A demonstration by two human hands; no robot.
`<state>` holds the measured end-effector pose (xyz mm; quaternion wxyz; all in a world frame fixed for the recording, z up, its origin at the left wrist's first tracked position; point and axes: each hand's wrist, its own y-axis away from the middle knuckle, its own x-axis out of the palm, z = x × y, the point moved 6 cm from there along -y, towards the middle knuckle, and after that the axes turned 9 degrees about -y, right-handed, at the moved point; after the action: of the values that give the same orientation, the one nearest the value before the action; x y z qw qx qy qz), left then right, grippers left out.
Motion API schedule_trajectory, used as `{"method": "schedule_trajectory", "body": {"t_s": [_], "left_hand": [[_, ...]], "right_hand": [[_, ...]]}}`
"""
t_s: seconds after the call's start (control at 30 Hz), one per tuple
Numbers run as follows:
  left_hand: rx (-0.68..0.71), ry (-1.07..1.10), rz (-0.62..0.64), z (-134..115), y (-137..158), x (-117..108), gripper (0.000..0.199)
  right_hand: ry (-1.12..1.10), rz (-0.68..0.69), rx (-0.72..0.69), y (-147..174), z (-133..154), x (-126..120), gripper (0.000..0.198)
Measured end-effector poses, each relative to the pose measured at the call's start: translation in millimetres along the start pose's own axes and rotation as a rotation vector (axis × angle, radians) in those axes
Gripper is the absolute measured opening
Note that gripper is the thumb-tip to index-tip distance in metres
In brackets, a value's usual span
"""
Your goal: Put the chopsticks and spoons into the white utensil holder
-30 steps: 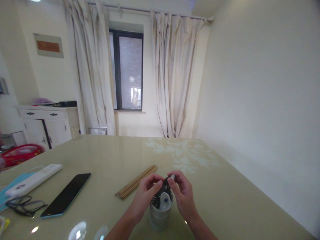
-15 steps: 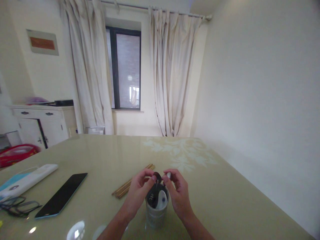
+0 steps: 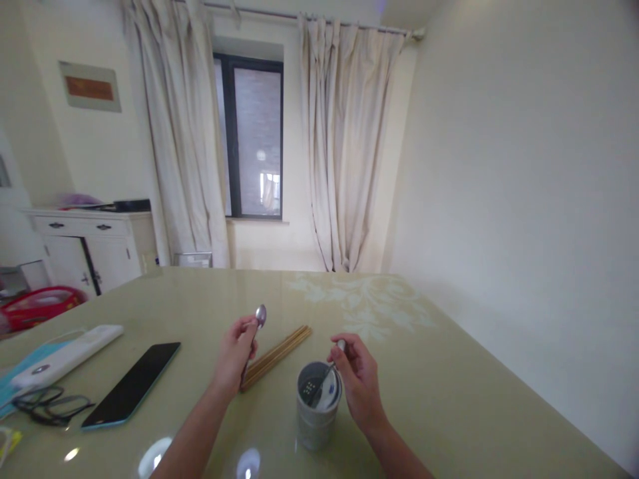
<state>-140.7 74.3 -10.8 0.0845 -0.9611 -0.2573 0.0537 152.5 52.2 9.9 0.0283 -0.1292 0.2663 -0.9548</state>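
My left hand (image 3: 234,356) is closed around a metal spoon (image 3: 260,315), its bowl pointing up, held over the near end of a bundle of wooden chopsticks (image 3: 284,351). A grey round utensil holder (image 3: 316,426) stands upright between my hands. At its right rim, my right hand (image 3: 358,372) pinches the shiny rounded top of a second thin metal spoon (image 3: 327,377), whose lower end reaches inside. A white piece with a blue mark (image 3: 329,391) leans in the holder, and small light holes show at its bottom. Fingers partly hide the second spoon's top.
On the left of the table lie a black-screened phone (image 3: 132,386), black-framed glasses (image 3: 52,404), a white power strip (image 3: 70,356) and a blue cloth-like item (image 3: 30,368). A wall (image 3: 524,199) borders the table's right side. Curtains (image 3: 344,146) hang beyond the far edge.
My left hand has moved left, away from the holder, and now carries a spoon clear of it. My right hand stays by the rim. The view has shifted slightly.
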Motion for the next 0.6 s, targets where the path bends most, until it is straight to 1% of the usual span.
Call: {"method": "schedule_trajectory", "body": {"t_s": [0.07,0.1,0.13,0.2,0.3,0.37,0.47,0.53,0.6], "left_hand": [[0.077,-0.384,0.047,7,-5,2,0.04],[0.112,-0.509,0.052,9,-7,3,0.037],[0.141,-0.589,0.045,10,-9,3,0.034],[0.18,-0.661,0.031,11,-11,2,0.03],[0.24,-0.776,0.053,11,-11,3,0.033],[0.283,-0.936,0.117,14,-11,6,0.035],[0.308,-1.172,0.223,23,-11,10,0.038],[0.304,-1.203,0.252,27,-11,11,0.037],[0.309,-1.191,0.271,29,-11,14,0.035]], "right_hand": [[-0.021,0.001,0.009,0,1,1,0.039],[-0.031,0.0,0.015,0,2,1,0.039],[-0.043,-0.003,0.02,-1,3,2,0.04],[-0.071,-0.015,0.031,-1,5,2,0.04],[-0.13,-0.051,0.043,-4,10,1,0.041],[-0.162,-0.092,0.043,-7,15,-2,0.041],[-0.206,-0.198,0.012,-12,23,-12,0.042],[-0.238,-0.255,-0.015,-17,29,-22,0.044],[-0.26,-0.286,-0.033,-24,34,-36,0.046]]}}
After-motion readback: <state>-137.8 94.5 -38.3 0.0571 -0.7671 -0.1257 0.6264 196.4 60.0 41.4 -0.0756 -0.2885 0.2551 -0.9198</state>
